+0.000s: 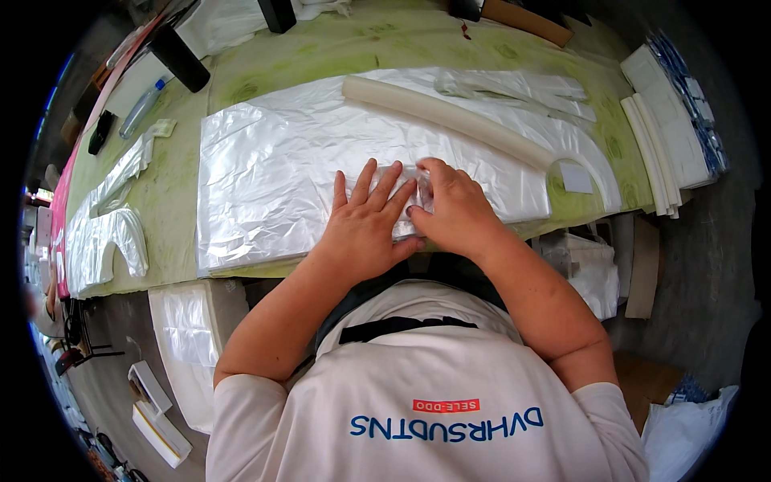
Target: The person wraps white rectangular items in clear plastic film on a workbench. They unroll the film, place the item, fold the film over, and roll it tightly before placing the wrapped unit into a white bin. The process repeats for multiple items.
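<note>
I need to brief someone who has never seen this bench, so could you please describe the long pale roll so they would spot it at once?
On the green worktable lies a wide stack of clear plastic bags. The long pale roll rests diagonally across its far side, beyond both hands. It is the only round, tube-like thing there; everything around it lies flat.

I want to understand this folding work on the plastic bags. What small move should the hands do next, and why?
Probably the right hand should press its small clear folded piece flat. The left hand lies spread on the stack of plastic bags, holding it steady, while the right fingers are curled at the piece's edge.
</note>
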A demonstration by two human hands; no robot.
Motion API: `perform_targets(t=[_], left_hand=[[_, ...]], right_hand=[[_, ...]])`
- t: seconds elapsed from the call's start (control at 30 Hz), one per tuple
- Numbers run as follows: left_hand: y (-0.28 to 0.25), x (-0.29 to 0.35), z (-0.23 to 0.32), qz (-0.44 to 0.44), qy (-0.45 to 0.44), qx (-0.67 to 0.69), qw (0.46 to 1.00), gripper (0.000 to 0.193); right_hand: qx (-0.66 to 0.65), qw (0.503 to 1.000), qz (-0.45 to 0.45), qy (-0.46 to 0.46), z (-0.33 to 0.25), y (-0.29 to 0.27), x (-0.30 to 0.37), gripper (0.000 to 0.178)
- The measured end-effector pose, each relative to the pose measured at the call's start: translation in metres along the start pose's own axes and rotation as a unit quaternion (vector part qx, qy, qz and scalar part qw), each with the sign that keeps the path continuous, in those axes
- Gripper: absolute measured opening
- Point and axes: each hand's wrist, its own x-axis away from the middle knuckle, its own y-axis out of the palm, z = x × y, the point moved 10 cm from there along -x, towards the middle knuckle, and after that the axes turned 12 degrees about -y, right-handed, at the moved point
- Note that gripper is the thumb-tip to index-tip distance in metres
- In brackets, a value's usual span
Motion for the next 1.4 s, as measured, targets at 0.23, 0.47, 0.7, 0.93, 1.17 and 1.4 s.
perform_targets(t=[0.23,0.47,0.7,0.93,1.17,1.4], left_hand=[[-0.019,0.049,-0.008,0.044,-0.023,0.313,0.948,0.055],[0.097,0.11,-0.029,-0.15,-0.391,0.774,0.476,0.04],[0.1,0.113,-0.024,-0.095,-0.358,0.822,0.434,0.013],[0.083,0.132,-0.039,0.01,-0.355,0.836,0.419,0.021],[0.079,0.147,-0.044,0.014,-0.296,0.737,0.608,0.017],[0.041,0.192,-0.094,0.053,-0.318,0.697,0.641,0.011]], right_hand=[[0.038,0.994,-0.102,-0.02,-0.001,0.008,-0.006,0.057],[0.056,0.983,-0.155,-0.086,-0.049,0.011,0.026,0.051],[-0.282,0.955,-0.09,0.03,-0.051,0.033,0.075,0.045],[-0.428,0.893,0.001,0.142,-0.027,0.063,0.095,0.017],[-0.443,0.888,0.04,0.114,-0.032,0.06,0.099,0.015],[-0.478,0.872,0.014,0.107,-0.052,0.073,0.094,0.01]])
